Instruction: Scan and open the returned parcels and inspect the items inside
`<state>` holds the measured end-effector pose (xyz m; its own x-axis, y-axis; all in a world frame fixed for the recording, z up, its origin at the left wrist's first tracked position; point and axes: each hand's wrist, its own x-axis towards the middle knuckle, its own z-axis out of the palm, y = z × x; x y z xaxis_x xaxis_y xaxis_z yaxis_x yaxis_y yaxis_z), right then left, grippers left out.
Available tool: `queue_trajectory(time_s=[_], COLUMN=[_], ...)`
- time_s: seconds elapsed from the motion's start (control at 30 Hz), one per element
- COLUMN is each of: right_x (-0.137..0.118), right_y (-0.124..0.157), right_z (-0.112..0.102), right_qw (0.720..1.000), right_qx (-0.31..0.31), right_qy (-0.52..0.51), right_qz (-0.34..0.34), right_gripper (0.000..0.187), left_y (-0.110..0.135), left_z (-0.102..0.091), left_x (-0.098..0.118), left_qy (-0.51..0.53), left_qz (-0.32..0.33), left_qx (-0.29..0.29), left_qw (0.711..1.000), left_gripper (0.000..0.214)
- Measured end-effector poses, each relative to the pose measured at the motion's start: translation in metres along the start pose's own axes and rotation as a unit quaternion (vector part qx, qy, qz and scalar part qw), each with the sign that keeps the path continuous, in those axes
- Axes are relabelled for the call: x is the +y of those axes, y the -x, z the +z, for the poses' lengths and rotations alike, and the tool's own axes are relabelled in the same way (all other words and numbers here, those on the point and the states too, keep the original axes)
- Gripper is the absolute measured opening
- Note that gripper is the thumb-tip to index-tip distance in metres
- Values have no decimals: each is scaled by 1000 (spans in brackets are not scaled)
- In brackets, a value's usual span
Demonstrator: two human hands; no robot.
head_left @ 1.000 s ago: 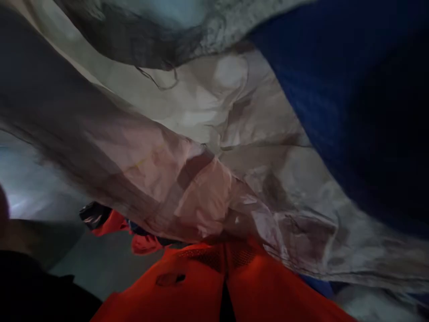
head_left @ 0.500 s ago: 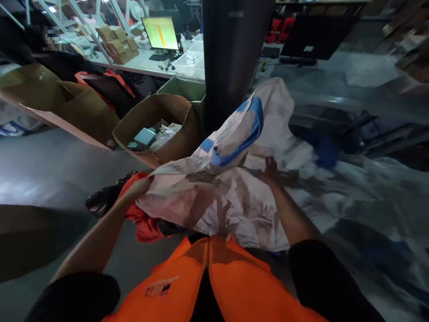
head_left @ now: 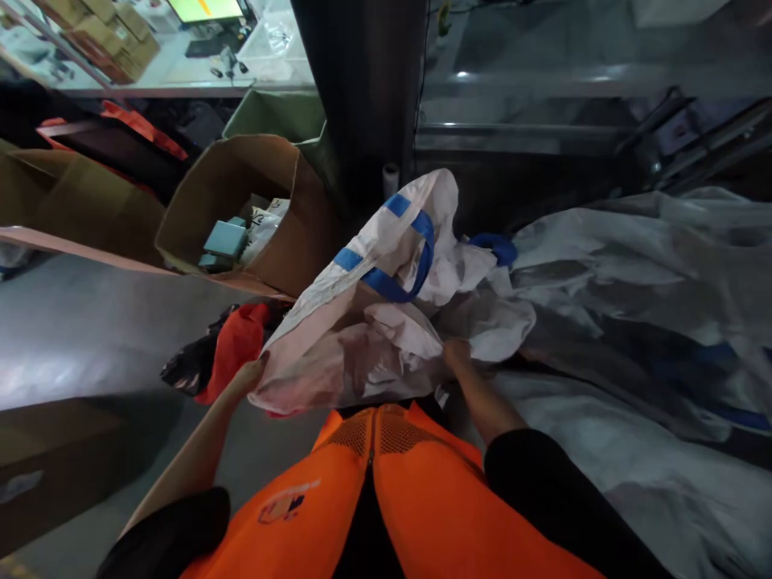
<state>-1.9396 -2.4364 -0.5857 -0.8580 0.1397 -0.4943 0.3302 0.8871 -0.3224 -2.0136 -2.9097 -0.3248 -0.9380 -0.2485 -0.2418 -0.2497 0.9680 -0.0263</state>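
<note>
A large white woven sack (head_left: 355, 354) with blue strap handles hangs crumpled in front of my orange vest. My left hand (head_left: 253, 371) is closed on its left edge. My right hand (head_left: 457, 354) grips a bunched fold on its right side, the fingertips partly hidden by the cloth. One blue strap loop (head_left: 398, 285) stands out near the upper middle of the sack. Red cloth (head_left: 238, 346) and a black plastic bag (head_left: 186, 366) lie on the floor beyond my left hand.
A cardboard box (head_left: 314, 233) holding small light-blue boxes (head_left: 226, 240) stands ahead, beside another open carton (head_left: 78, 197) and a green bin (head_left: 277, 117). A dark pillar (head_left: 367, 96) rises behind the sack. More whitish sacks (head_left: 633, 466) spread across the right.
My right hand has drawn in toward my body and closed on a fold, gathering the sack's right side. My view has tipped further down.
</note>
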Motion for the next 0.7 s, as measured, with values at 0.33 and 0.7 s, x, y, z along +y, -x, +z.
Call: queue_trajectory(time_s=[0.33,0.7], right_x=[-1,32], right_y=[108,248], right_z=[-52,-106], right_qw=[977,938], right_qx=[18,185], right_qy=[27,-9], right_qz=[-212,-294], right_gripper=[28,24], left_y=[26,38], left_z=[58,188], left_x=[250,421], left_qy=[1,-91], left_qz=[414,508], left_qx=[-60,-148], left_qw=[908,844], left_gripper=[37,73])
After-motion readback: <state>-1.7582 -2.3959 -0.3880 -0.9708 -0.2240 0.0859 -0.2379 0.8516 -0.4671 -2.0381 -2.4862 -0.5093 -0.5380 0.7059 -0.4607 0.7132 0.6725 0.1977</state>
